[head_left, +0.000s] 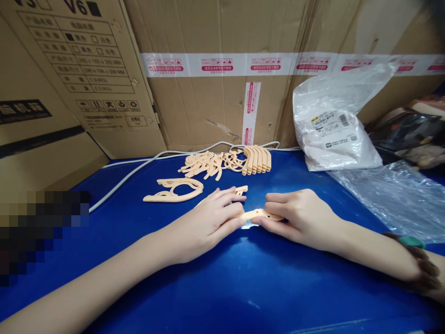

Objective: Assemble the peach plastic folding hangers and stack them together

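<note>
Between my two hands is a curved cream plastic hanger piece with small holes along it. My left hand pinches its left end, and another cream part pokes out beyond those fingers. On the right end, my right hand is closed, thumb below and fingers above. A folded cream plastic hanger lies to the left of my left hand. Farther back are a pile of loose cream hanger parts and a neat row of curved cream arms.
The blue table runs back to large cardboard boxes. A white cable crosses behind the parts. At the right stand a white plastic bag with a label and a clear plastic sheet. A blurred-out patch covers the left edge.
</note>
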Tool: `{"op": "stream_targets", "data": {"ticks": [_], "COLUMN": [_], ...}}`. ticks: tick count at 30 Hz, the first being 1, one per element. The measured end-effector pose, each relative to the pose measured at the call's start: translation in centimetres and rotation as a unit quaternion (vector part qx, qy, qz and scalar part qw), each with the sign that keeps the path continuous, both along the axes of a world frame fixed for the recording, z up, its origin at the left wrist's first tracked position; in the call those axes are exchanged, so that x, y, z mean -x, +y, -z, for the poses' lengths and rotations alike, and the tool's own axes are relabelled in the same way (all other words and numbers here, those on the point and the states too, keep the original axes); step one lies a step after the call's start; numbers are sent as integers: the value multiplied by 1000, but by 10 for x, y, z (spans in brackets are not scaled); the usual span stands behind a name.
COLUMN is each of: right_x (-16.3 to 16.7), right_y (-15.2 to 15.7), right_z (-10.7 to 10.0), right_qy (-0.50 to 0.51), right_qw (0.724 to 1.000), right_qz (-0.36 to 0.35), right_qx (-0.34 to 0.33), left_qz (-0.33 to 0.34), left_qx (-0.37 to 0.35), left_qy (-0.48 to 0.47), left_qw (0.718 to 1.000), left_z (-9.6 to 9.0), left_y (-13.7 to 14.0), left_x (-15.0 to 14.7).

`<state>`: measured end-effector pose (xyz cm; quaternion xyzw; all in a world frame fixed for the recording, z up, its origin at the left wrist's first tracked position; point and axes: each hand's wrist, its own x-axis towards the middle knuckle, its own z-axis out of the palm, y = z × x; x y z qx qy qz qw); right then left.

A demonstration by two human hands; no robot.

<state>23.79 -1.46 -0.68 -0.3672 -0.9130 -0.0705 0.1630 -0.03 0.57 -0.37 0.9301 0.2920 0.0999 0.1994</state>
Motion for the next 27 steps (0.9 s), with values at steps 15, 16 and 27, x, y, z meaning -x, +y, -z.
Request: {"op": "stream_targets", "data": {"ticks": [15, 16, 27], "right_x": [-1, 0, -3], "right_y": [0, -1, -3], "right_z": [1, 1, 1], "right_qy": [16, 16, 7], "right_qw": [999, 999, 999], "right_qz": [9, 10, 0], "right_qx": [31, 32, 45], "left_qz": [4, 4, 9], "left_qx": [-8, -7, 0], "left_qy": [-6, -7, -17], "left_qw": [1000, 1000, 1000], "left_z": [-1, -1, -4], "left_y": [-2, -2, -1], "left_x": [-1, -1, -3]}}
